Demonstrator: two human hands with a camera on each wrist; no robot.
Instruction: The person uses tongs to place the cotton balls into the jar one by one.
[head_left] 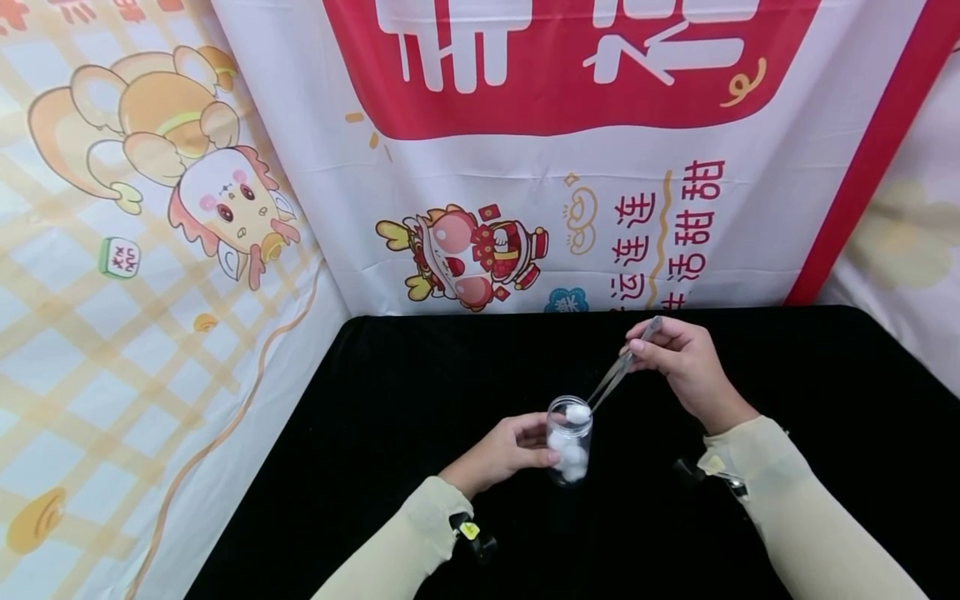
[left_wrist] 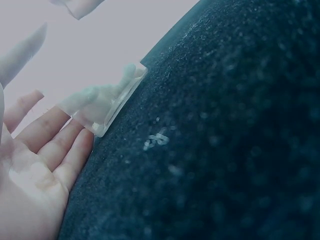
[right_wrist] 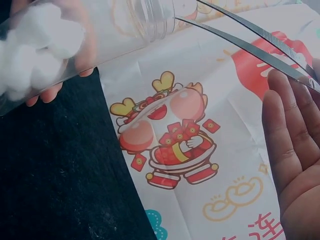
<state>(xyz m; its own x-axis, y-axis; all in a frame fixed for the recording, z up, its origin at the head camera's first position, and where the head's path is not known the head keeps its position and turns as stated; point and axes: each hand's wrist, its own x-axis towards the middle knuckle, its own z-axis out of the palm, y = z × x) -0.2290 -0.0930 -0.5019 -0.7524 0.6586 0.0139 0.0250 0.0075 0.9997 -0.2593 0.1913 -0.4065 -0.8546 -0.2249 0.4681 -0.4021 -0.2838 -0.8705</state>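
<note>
My left hand [head_left: 504,450] holds a clear jar [head_left: 556,482] by its side, fingers behind it and thumb in front. White cotton balls [head_left: 573,457] fill its lower part, and another white cotton ball [head_left: 577,414] shows up by the mouth. My right hand [head_left: 686,367] pinches metal tweezers [head_left: 618,372], slanting down to the jar's rim. In the right wrist view the tweezer arms [right_wrist: 240,42] stand apart beside the threaded neck [right_wrist: 152,20]. Whether they touch the upper cotton ball, I cannot tell. The left wrist view catches the jar's clear base [left_wrist: 112,107] in glare.
A black cloth [head_left: 390,417] covers the table. Behind it hangs a white and red printed sheet [head_left: 465,167] with cartoon figures, and a checked printed sheet [head_left: 150,333] hangs on the left. Both wrists wear small black devices [head_left: 474,537].
</note>
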